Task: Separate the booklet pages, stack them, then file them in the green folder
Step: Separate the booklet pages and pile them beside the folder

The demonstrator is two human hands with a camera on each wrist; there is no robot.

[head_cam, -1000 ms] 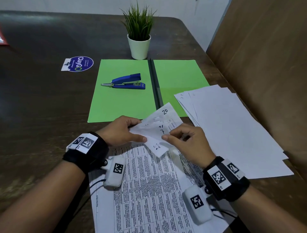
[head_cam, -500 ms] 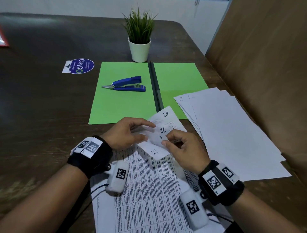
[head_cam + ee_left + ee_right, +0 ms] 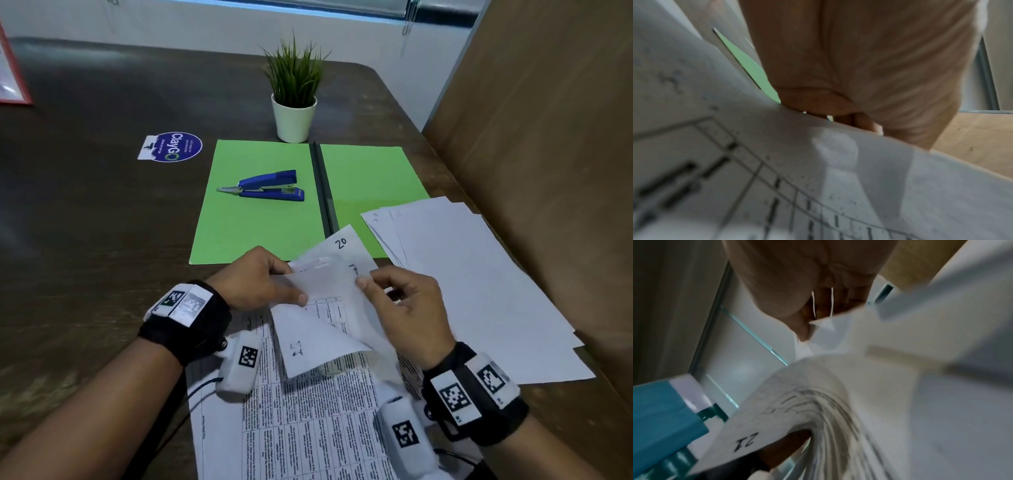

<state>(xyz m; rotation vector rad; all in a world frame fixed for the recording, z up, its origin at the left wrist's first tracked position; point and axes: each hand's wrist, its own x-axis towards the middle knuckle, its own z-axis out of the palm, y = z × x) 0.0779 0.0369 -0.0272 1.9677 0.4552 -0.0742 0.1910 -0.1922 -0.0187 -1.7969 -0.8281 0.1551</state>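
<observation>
Booklet pages lie at the desk's near edge. Left hand pinches the lifted corner; right hand pinches the curled top sheet. Far behind lies the open green folder; separated pages lie right.

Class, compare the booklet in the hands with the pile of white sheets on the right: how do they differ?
The booklet shows printed tables; the sheet pile looks blank. The booklet's corner is lifted by the left hand and right hand; the pile lies flat, untouched. Both are white paper on the table.
</observation>
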